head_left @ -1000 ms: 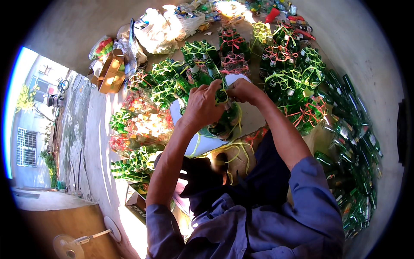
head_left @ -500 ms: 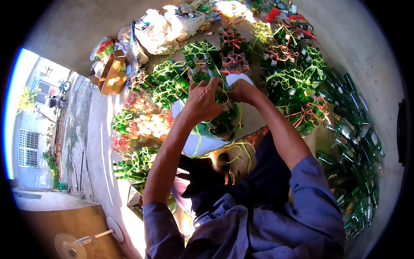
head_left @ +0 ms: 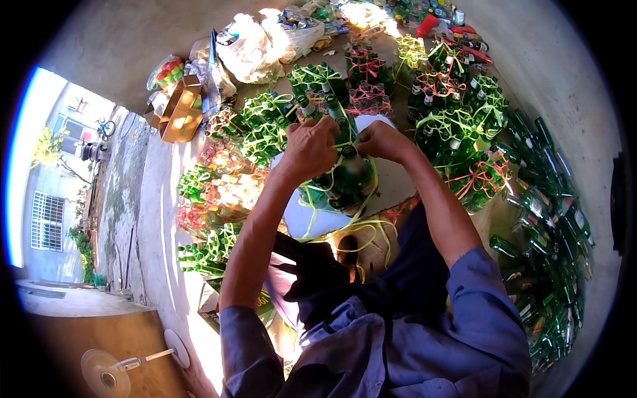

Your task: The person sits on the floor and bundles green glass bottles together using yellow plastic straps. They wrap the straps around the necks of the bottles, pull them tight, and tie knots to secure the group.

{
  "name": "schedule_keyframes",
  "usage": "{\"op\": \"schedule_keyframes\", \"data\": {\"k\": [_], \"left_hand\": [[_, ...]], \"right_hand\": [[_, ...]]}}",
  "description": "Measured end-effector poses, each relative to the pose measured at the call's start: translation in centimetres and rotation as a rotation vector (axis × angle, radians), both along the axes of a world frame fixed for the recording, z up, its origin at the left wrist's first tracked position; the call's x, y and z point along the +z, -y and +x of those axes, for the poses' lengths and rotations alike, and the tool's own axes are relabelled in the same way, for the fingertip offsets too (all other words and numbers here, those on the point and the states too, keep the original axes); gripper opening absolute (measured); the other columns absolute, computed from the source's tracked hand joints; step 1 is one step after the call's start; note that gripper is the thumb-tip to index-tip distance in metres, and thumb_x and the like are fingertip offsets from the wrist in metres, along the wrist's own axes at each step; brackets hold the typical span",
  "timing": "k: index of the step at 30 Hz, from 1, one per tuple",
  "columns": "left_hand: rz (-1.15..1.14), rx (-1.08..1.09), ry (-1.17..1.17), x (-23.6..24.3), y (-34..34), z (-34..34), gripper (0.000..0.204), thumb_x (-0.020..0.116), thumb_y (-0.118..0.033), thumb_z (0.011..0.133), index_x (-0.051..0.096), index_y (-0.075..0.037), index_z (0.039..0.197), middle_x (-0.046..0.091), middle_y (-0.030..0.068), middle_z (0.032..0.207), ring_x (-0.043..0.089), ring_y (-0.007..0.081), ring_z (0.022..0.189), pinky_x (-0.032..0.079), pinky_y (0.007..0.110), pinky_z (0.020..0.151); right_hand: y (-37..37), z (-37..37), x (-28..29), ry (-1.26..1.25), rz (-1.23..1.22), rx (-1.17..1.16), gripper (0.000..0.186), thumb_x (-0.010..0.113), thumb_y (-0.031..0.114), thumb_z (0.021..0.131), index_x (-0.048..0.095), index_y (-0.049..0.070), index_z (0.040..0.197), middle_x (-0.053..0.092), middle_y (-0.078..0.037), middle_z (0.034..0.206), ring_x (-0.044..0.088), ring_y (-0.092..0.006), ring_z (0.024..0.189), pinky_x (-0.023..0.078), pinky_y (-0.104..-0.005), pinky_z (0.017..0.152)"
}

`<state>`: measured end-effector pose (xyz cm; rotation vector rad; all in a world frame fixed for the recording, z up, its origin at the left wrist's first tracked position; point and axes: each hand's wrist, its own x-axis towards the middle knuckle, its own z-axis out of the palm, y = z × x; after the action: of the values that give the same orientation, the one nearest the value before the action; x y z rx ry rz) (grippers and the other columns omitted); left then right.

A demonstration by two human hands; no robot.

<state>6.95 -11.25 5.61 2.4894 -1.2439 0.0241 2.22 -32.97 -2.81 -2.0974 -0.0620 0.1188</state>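
Note:
A cluster of green glass bottles [head_left: 345,179] stands on a white, board-like surface [head_left: 312,222] in front of me. Yellow-green plastic strap [head_left: 375,174] loops around the cluster, and its loose ends trail down toward my legs. My left hand [head_left: 310,149] is closed over the left side of the bottle necks, fingers curled around a piece of strap. Opposite it, my right hand [head_left: 385,140] pinches the strap beside the necks. Both sets of fingertips are partly hidden, so the exact grip is hard to see.
Bundles of green bottles tied with yellow-green and red strap [head_left: 458,126] stand beyond and left. Loose bottles [head_left: 554,219] pile along the right wall. Full plastic bags [head_left: 249,53] and a cardboard box [head_left: 182,113] lie at the back left; a fan [head_left: 107,377] is lower left.
The view has shifted slightly, moving the scene a little to the right. My left hand's fingers have curled in more, and my right hand stays pinched near the bottle necks.

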Motion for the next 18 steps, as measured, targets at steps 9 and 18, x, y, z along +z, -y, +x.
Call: {"op": "schedule_keyframes", "data": {"k": [9,18], "left_hand": [[-0.123,0.110,0.187,0.7,-0.9,-2.5,0.020,0.069,-0.010,0.076,0.065,-0.012,0.096,0.071,0.0004,0.079,0.065,0.0243,0.089,0.042,0.042,0.087],[-0.158,0.184,0.058,0.6,-1.9,-2.4,0.012,0.060,-0.009,0.080,0.062,-0.013,0.091,0.068,0.0054,0.076,0.067,0.0303,0.082,0.043,0.046,0.074]], "right_hand": [[-0.6,-0.1,-0.2,0.062,0.219,-0.024,0.019,0.070,0.014,0.085,0.074,-0.003,0.079,0.064,-0.002,0.063,0.053,-0.0056,0.057,0.043,-0.0253,0.054],[-1.0,-0.3,0.5,0.073,0.283,0.035,0.015,0.067,0.010,0.086,0.076,-0.003,0.089,0.058,0.005,0.064,0.047,-0.0019,0.060,0.038,-0.0231,0.054]]}}
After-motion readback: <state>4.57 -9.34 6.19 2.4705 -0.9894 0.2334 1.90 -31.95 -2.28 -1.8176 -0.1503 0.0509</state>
